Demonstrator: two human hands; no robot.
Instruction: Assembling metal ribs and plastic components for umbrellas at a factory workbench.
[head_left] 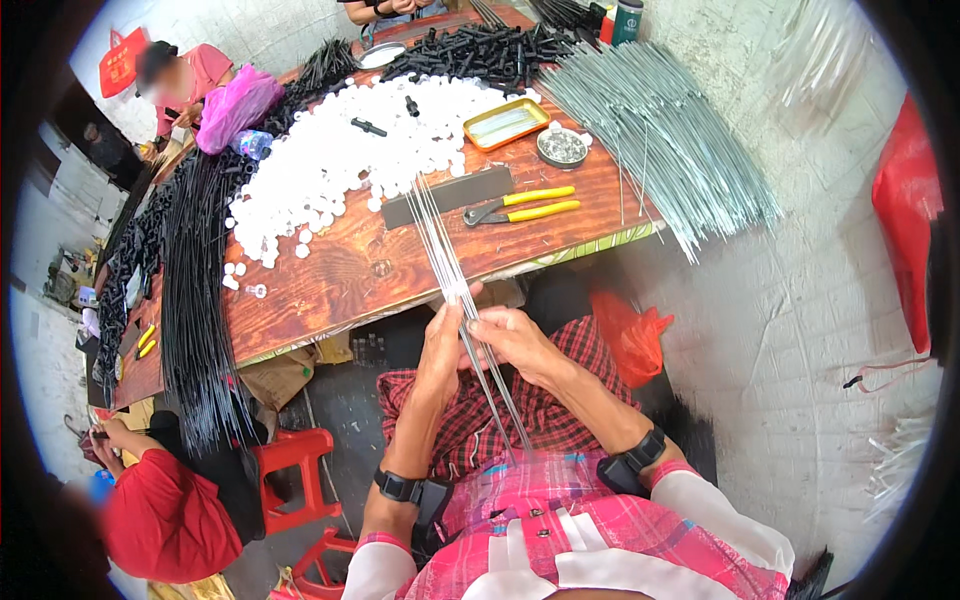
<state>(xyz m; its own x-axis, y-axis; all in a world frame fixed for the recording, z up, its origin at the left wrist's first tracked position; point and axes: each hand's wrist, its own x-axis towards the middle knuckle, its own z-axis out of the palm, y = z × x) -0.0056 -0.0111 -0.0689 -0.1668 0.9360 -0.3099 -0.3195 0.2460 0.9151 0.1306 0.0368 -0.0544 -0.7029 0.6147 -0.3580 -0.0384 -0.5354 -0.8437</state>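
- Fingers point(478, 328) of both hands are closed on a small bunch of slim silvery rods: the left hand point(438, 345) curls around from one side, the right hand point(515, 342) pinches from the other; how firmly, I cannot tell.
- Farthest left of these things, long black rods point(195, 290) hang over the edge of the wooden table point(345, 290).
- Next, white round pieces point(325, 150) are heaped on the tabletop.
- Centrally, the held rods point(436, 243) slant from above a flat dark bar point(485, 186) down over the checked cloth point(590, 360) on the lap. The step in hand looks like gathering or sorting this bunch; moving it would seem to call for a steady two-handed hold, because the ends fan slightly.
- Just right, yellow-handled pliers point(535, 212) lie unheld.
- Farthest right, a thick pile of silvery rods point(665, 145) overhangs the table edge.
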